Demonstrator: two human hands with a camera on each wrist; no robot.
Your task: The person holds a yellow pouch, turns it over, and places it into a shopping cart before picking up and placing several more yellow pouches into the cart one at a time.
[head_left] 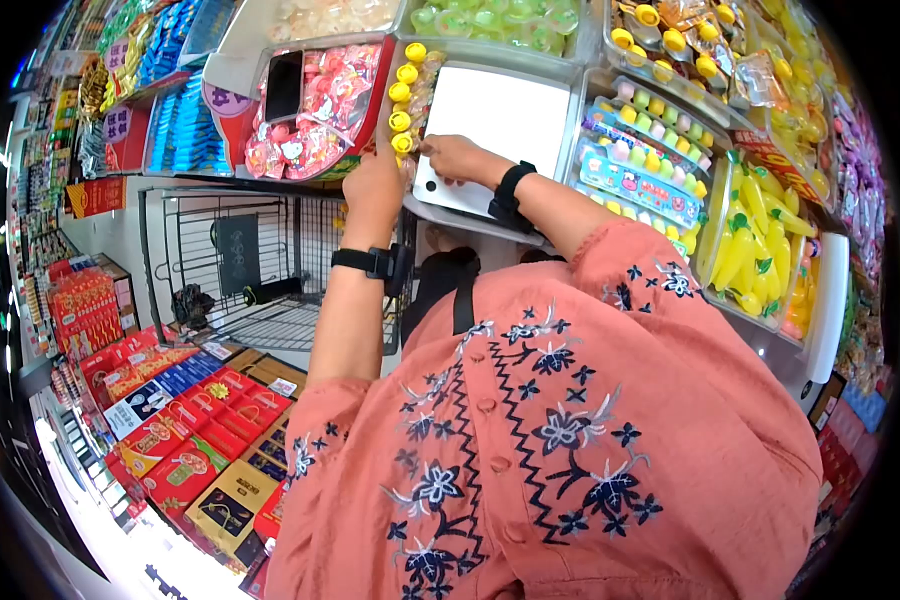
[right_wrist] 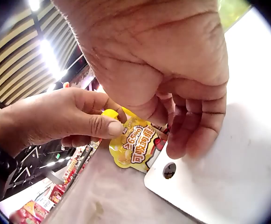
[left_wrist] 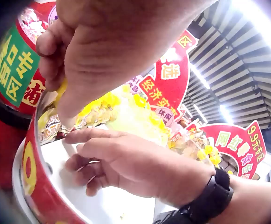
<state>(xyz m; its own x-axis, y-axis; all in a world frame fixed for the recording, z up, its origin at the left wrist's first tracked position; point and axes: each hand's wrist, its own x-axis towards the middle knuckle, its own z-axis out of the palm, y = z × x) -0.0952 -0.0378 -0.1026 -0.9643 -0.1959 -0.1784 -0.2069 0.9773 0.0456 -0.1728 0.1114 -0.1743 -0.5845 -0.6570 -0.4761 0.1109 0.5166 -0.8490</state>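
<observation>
A yellow konjac jelly pouch (right_wrist: 136,148) with a yellow cap stands at the corner of a white lid (head_left: 505,110). My left hand (head_left: 373,185) pinches it near the cap, thumb on its front in the right wrist view. Beside it, my right hand (head_left: 460,160) is over the lid's near left corner, fingers loosely bent and their tips close to the pouch. In the left wrist view the right hand's index finger (left_wrist: 96,135) reaches toward the pouches. A round hole (right_wrist: 169,171) shows in the lid. More yellow-capped pouches (head_left: 401,97) line the lid's left side.
A phone (head_left: 284,85) lies on pink candy packs (head_left: 335,85) at the left. Below stands a wire shopping cart (head_left: 220,240). Bins of colourful sweets (head_left: 640,165) and yellow banana-shaped packs (head_left: 745,245) are at the right. Red gift boxes (head_left: 195,400) are stacked at lower left.
</observation>
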